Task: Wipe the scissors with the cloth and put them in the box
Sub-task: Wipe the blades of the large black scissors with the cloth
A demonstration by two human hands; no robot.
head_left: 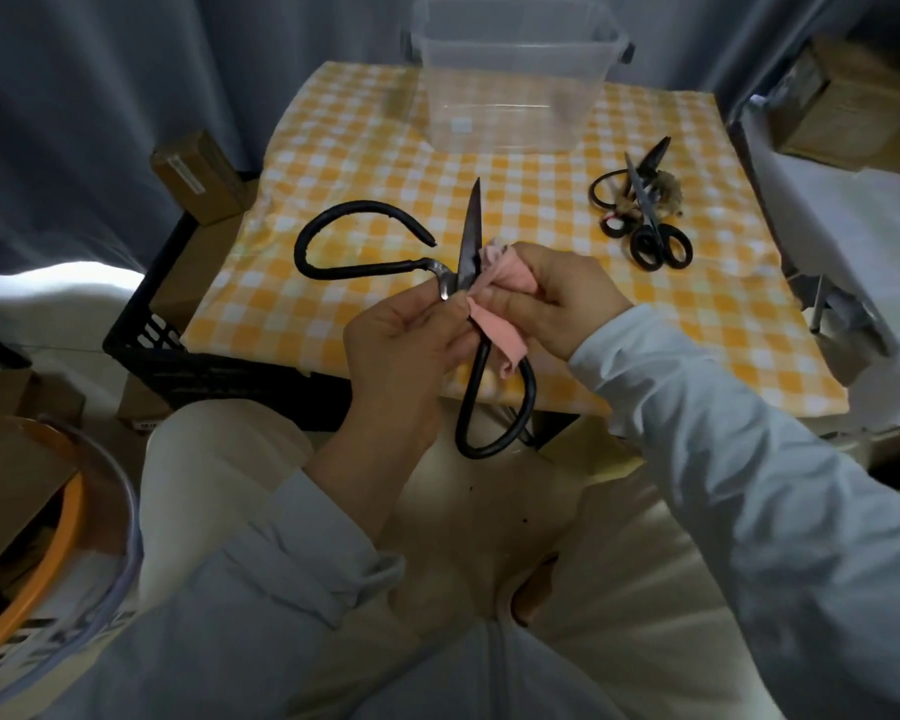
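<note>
Nearest, a person's two pale sleeves reach forward over a lap in light trousers. The hands meet just above the near edge of the bench (697,324), which is covered in yellow-and-white check. The left hand (401,345) is curled, its fingertips pinching the large black scissors (468,246) at the pivot. The right hand (557,298) is closed round a pink cloth (505,275), bunching it against the base of the blade, with a strip of the cloth trailing down over one handle. The scissors are held in the air and spread wide; one handle loop swings out to the left over the bench, the other hangs down toward the lap, and the one visible blade points up and away. To the left, beside the bench, stands a black crate (219,366) with cardboard cartons in and around it. Further out, on the right part of the bench, lies a small heap of other scissors (650,236), black-handled, overlapping each other, well apart from the hands. At the far edge of the bench sits the clear plastic box (510,80), lidless, upright, with nothing visible inside it.
</note>
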